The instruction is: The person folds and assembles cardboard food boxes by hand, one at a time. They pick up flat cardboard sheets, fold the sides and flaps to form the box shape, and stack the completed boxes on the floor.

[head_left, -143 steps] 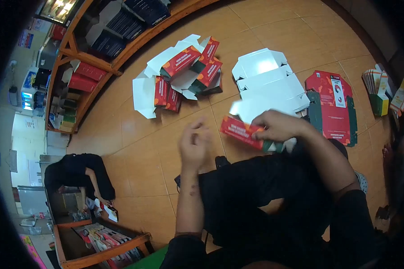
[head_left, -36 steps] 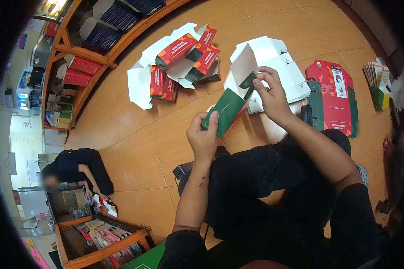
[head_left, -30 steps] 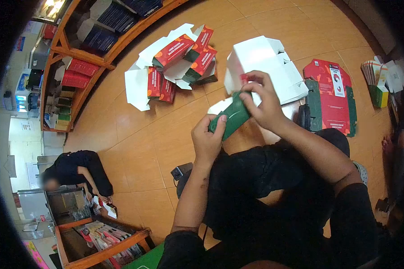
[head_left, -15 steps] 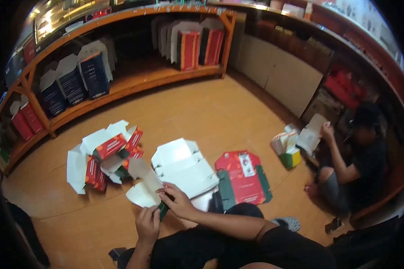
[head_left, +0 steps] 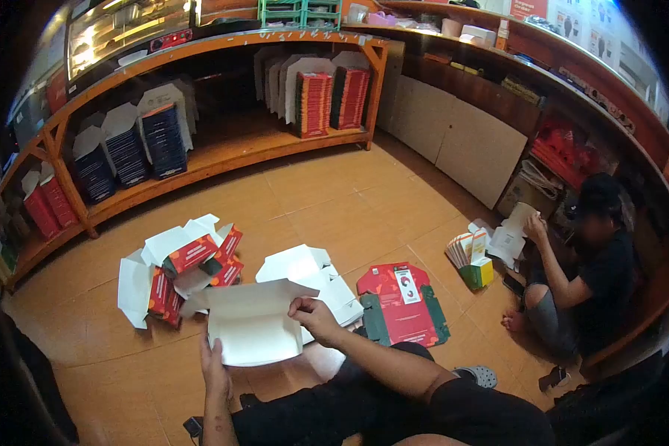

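An open white box (head_left: 256, 338) with a raised lid flap is held above my lap, its white inside facing me. My left hand (head_left: 215, 369) grips its left side, fingers partly hidden behind the wall. At the upper right corner, the fingers of my right hand (head_left: 311, 316) are pinched together on the lid flap. Behind the box lies a stack of flat white cardboard sheets (head_left: 334, 293). To its right is a flat red and green cardboard sheet (head_left: 405, 316) with a white printed label. Folded red and white boxes (head_left: 189, 256) lie heaped at the left.
Another person (head_left: 598, 267) sits on the floor at the right, holding a white carton piece. Near them stands a green and yellow box (head_left: 477, 273) with folded cards. A wooden shelf (head_left: 238, 137) with stacked cartons runs along the back. A grey clog (head_left: 483, 375) is beside my leg.
The box has turned and opened out, showing its white inside. My left hand has moved left and down to its side, and my right hand slightly right. The camera view has shifted slightly.
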The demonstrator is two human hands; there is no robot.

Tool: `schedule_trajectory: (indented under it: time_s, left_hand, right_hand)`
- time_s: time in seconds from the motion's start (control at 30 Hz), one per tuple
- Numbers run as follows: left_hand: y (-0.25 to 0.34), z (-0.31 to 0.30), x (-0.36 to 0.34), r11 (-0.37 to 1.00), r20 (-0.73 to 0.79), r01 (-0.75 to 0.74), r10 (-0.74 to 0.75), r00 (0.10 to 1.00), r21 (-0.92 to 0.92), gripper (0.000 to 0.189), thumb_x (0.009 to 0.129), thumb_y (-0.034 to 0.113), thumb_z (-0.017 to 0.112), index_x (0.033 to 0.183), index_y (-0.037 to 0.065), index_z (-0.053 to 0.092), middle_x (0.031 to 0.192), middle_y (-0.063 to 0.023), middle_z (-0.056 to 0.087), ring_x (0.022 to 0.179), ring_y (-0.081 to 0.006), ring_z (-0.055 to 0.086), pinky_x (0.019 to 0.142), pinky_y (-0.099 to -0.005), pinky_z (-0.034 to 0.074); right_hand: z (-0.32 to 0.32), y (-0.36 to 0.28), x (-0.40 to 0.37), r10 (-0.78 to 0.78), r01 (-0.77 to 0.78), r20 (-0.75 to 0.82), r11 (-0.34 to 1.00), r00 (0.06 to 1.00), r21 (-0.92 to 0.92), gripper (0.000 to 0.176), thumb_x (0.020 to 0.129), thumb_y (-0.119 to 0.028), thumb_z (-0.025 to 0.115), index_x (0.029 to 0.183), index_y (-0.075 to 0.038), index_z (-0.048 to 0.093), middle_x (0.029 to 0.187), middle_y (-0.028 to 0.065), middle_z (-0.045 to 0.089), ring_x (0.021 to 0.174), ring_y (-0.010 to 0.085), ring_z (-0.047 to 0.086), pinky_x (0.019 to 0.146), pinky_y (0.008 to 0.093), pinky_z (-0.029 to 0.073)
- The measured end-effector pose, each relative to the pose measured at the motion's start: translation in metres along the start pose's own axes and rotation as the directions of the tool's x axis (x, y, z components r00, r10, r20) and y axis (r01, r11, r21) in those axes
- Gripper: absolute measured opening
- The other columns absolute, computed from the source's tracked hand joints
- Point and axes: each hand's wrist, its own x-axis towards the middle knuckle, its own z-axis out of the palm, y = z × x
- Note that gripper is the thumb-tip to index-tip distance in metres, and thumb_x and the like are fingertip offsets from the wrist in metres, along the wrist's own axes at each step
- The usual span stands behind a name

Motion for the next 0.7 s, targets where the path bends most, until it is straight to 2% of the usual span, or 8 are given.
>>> schedule_trajectory:
  time_s: [0.03,0.17,0.37,0.43,0.5,0.53,0.63,0.7]
  left_hand:
    - [0.003,-0.003,-0.002,0.969,0.171,0.188,-0.160,0.972,-0.163,0.066,0.092,0.011,0.056,0.150,0.004,0.026,0.150,-0.0156,0.034,0.141,-0.0270,0.031,0.115,-0.0373,0.023]
    - [0.020,-0.001,-0.002,0.985,0.421,0.062,-0.125,0.898,0.161,0.077,0.088,0.007,0.060,0.154,0.008,0.019,0.151,-0.0158,0.034,0.139,-0.0272,0.033,0.116,-0.0377,0.023]
    - [0.030,0.009,-0.015,0.946,0.378,0.322,-0.287,0.880,-0.031,0.066,0.091,0.035,0.068,0.143,0.007,0.038,0.135,-0.0140,0.050,0.124,-0.0248,0.049,0.104,-0.0377,0.040]
    - [-0.005,-0.002,-0.012,0.954,0.262,0.295,-0.270,0.926,-0.057,0.059,0.093,0.039,0.066,0.134,0.003,0.047,0.127,-0.0130,0.056,0.115,-0.0226,0.054,0.101,-0.0371,0.043]
    - [-0.002,0.006,-0.016,0.967,0.111,0.238,-0.228,0.967,-0.090,0.056,0.096,0.038,0.061,0.133,-0.002,0.047,0.126,-0.0127,0.057,0.114,-0.0223,0.055,0.100,-0.0367,0.043]
    - [0.002,0.016,-0.016,0.979,-0.040,0.204,-0.204,0.978,-0.013,0.056,0.097,0.035,0.060,0.134,-0.004,0.046,0.127,-0.0131,0.057,0.114,-0.0232,0.055,0.099,-0.0366,0.043]
    - [0.001,0.014,-0.009,0.951,-0.074,0.309,-0.309,0.948,-0.014,0.056,0.098,0.033,0.058,0.138,-0.004,0.042,0.129,-0.0168,0.055,0.117,-0.0260,0.055,0.099,-0.0377,0.043]
    - [0.006,0.004,0.001,0.926,-0.075,0.356,-0.366,0.928,-0.125,0.056,0.099,0.033,0.057,0.138,-0.004,0.041,0.131,-0.0178,0.054,0.118,-0.0273,0.054,0.101,-0.0390,0.042]
  right_hand:
    - [-0.001,0.003,0.001,0.008,-0.008,0.009,1.000,1.000,0.010,0.006,0.085,-0.012,0.064,0.083,-0.006,0.062,0.088,-0.0013,0.058,0.088,0.0105,0.051,0.081,0.0262,0.042]
    - [-0.010,0.024,0.011,0.114,-0.050,-0.194,0.950,0.974,0.309,0.013,0.080,-0.006,0.064,0.092,-0.006,0.060,0.088,0.0020,0.058,0.092,0.0135,0.055,0.084,0.0303,0.046]
    - [-0.010,0.023,0.011,-0.030,-0.035,0.196,0.948,0.980,0.317,0.034,0.091,-0.022,0.064,0.118,-0.005,0.053,0.126,0.0149,0.059,0.114,0.0216,0.058,0.094,0.0379,0.049]
    - [-0.016,0.034,0.010,0.185,-0.240,0.298,0.957,0.936,0.162,0.059,0.094,-0.039,0.062,0.136,-0.002,0.045,0.127,0.0150,0.058,0.118,0.0240,0.055,0.099,0.0382,0.046]
    - [0.000,-0.003,-0.007,0.341,-0.369,0.185,0.918,0.922,0.143,0.068,0.095,-0.045,0.059,0.142,0.001,0.041,0.128,0.0145,0.057,0.120,0.0246,0.053,0.100,0.0373,0.044]
    - [0.004,0.003,-0.005,0.359,-0.375,0.117,0.910,0.926,0.175,0.065,0.096,-0.044,0.058,0.139,0.001,0.044,0.130,0.0149,0.056,0.120,0.0236,0.054,0.101,0.0365,0.043]
    - [0.020,-0.004,-0.006,0.458,-0.448,0.007,0.866,0.889,0.223,0.058,0.095,-0.040,0.060,0.135,0.001,0.048,0.126,0.0159,0.057,0.117,0.0236,0.054,0.101,0.0359,0.042]
    - [0.010,0.015,0.000,0.412,-0.471,0.311,0.870,0.857,0.145,0.060,0.093,-0.035,0.062,0.138,-0.001,0.043,0.122,0.0161,0.058,0.115,0.0240,0.055,0.100,0.0370,0.043]
